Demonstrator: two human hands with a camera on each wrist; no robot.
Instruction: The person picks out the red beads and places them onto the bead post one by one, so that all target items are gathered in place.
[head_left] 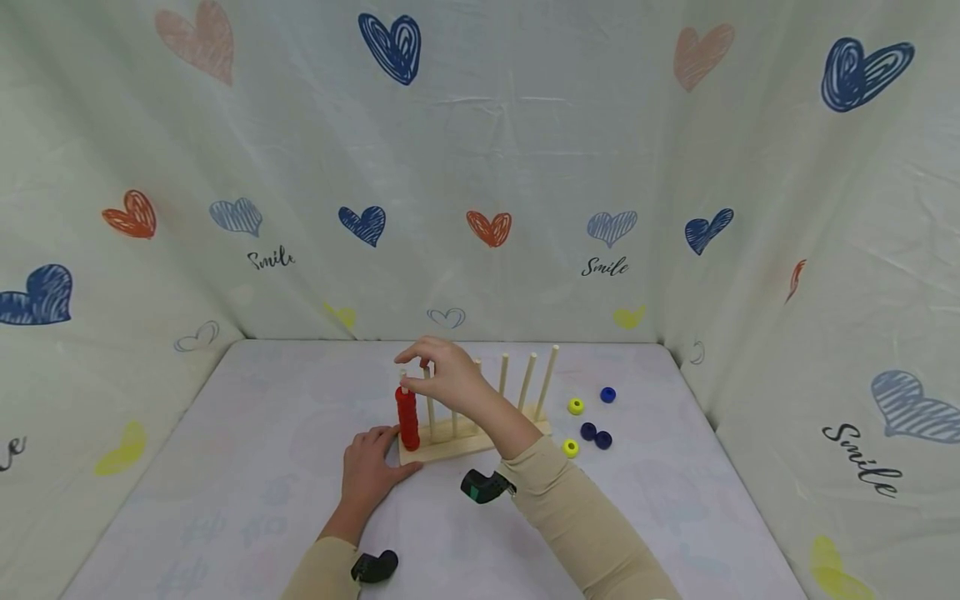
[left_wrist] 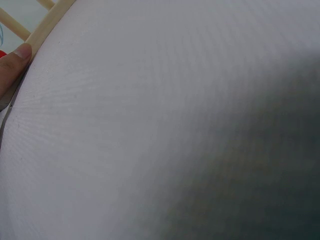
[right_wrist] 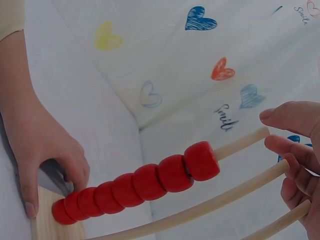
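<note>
A wooden peg stand carries a row of upright pegs. Its left end peg holds a stack of several red beads, with bare peg showing above the top one. My left hand grips the stand's left end, its thumb along the front edge of the base, as the left wrist view also shows. Over the top of the red peg is my right hand. In the right wrist view its thumb and fingertips are parted around the bare peg tip, with no bead between them.
To the right of the stand lie yellow beads and several dark blue beads, with a brighter blue bead farther back. Bare pegs rise beneath and beyond my right forearm. A heart-printed cloth walls the table.
</note>
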